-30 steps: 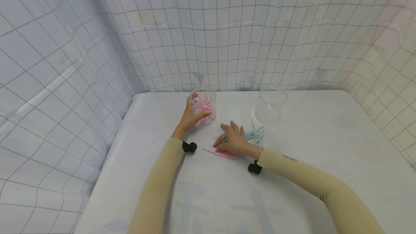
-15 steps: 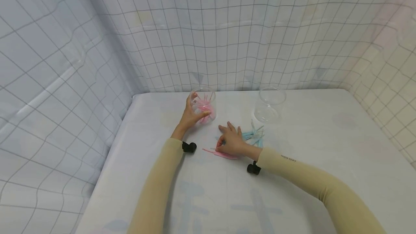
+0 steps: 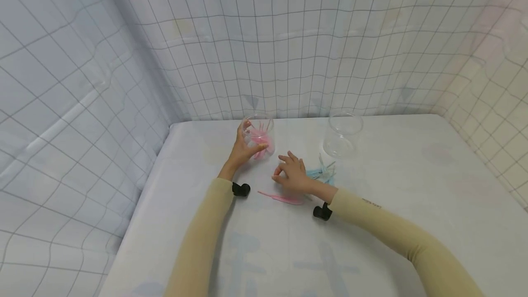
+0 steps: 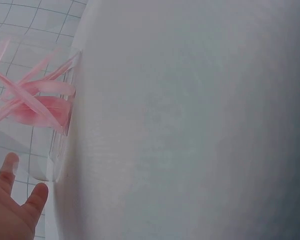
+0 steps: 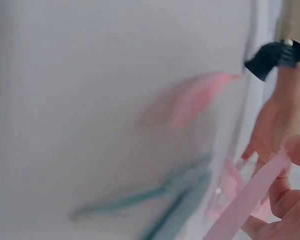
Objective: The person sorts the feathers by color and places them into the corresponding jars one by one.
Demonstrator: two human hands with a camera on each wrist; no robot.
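Your right hand has risen from the tabletop, its grip pinched together on one pink, ribbon-like strip. Your left hand has its grip clamped round the first cup, one of two, clear and round, with a tangle of thin pink pieces inside. The transparent second cup stands beyond pale blue pieces, too overlapped to count. One slender pink piece lies nearer you.
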